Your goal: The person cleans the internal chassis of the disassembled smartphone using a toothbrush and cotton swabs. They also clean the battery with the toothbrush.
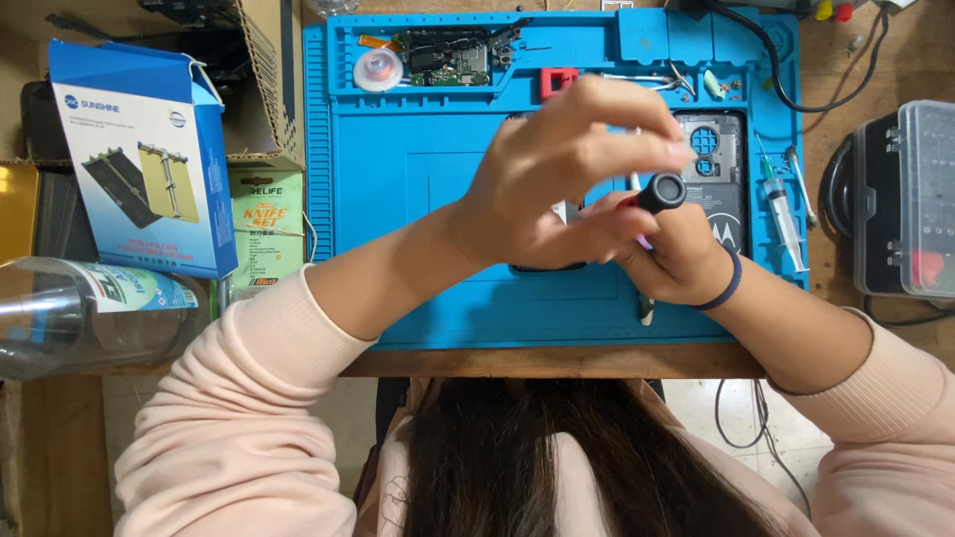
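A big blue silicone work mat (418, 179) covers the wooden bench (865, 60), and both arms in pale pink sleeves reach over its near edge. Off to the left stands a blue and white carton (139, 159), tilted, with a green box (264, 224) tucked beside it and a clear plastic bottle (80, 313) lying on its side at the frame's edge. On the right, off the mat, sits a dark case with a clear lid (900, 204). Centre of the mat now: a dark phone (547, 261) lies under the hands, mostly hidden, and its back cover (718, 194) rests just to the right, inside face up. The left hand (557, 174) arches over the phone, fingers curled forward, fingertips resting on the top of the tool; whether it pinches anything itself I cannot tell. The right hand (681, 254), a dark band at the wrist, is wrapped tight around a screwdriver (662, 192) with a round black cap and a flash of red on the handle, held upright above the phone. Up in the mat's top trays sit a small circuit board (448, 62), a clear round disc (378, 70) and a red block (559, 82). A syringe (781, 214) lies at the mat's right edge, with a black cable (771, 70) looping in above it.
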